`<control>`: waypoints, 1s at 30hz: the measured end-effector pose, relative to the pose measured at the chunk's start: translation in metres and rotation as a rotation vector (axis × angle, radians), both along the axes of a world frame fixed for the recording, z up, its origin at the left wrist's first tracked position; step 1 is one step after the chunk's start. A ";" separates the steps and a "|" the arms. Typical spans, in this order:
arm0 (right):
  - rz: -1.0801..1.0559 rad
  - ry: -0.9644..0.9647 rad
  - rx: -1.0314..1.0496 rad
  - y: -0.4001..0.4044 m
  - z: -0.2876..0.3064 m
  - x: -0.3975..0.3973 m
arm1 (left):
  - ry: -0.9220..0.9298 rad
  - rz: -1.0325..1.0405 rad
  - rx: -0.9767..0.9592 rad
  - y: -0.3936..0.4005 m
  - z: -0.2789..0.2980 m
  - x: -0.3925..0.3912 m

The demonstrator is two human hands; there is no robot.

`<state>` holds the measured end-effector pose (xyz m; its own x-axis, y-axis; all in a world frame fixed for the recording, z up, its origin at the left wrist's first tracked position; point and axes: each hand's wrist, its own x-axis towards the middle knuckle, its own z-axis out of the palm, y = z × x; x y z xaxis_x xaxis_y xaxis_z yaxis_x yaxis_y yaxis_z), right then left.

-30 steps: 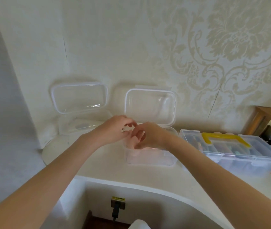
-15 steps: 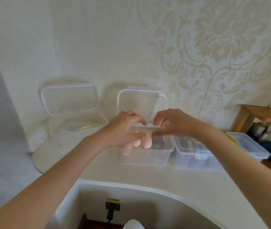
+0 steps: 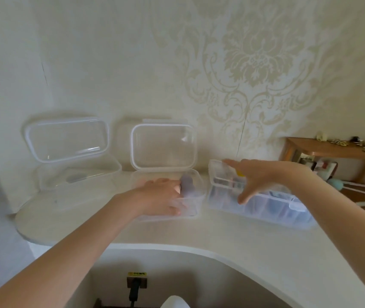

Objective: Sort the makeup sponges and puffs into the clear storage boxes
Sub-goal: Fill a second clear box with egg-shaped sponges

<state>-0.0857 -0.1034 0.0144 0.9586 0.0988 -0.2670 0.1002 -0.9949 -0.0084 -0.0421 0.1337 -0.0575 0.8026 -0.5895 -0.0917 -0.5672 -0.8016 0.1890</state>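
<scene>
A clear storage box point(image 3: 196, 207) stands in the middle of the counter, its lid point(image 3: 163, 145) leaning open against the wall. A grey-purple sponge point(image 3: 187, 185) stands upright inside it. My left hand point(image 3: 159, 196) reaches palm down into this box, fingertips beside the sponge; something pink shows at the fingertips, and whether they grip anything is unclear. A second clear box point(image 3: 50, 178) with its lid point(image 3: 65, 138) raised sits to the left, apart from both hands. My right hand point(image 3: 261, 176) hovers with spread fingers over a larger clear organiser box point(image 3: 266, 207) with a yellow handle point(image 3: 240, 173).
The white counter point(image 3: 199, 238) has a curved front edge with a recess below, where a plug sits in a socket point(image 3: 136, 283). A wooden shelf point(image 3: 332, 150) with small items stands at the far right, with teal objects point(image 3: 335, 183) beneath it. The patterned wall is close behind the boxes.
My right hand has left the middle box and moved right over the organiser box, fingers spreading. My left hand has sunk lower into the middle box. The view has shifted.
</scene>
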 end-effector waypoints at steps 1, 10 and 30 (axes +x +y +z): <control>-0.006 -0.008 0.012 -0.003 0.009 -0.003 | 0.014 -0.002 0.009 -0.001 0.000 -0.001; 0.115 -0.260 0.072 0.015 0.099 -0.032 | -0.041 -0.193 0.010 -0.069 -0.001 -0.023; 0.639 -0.230 0.217 0.200 0.078 0.024 | -0.589 0.223 0.041 0.139 -0.034 -0.008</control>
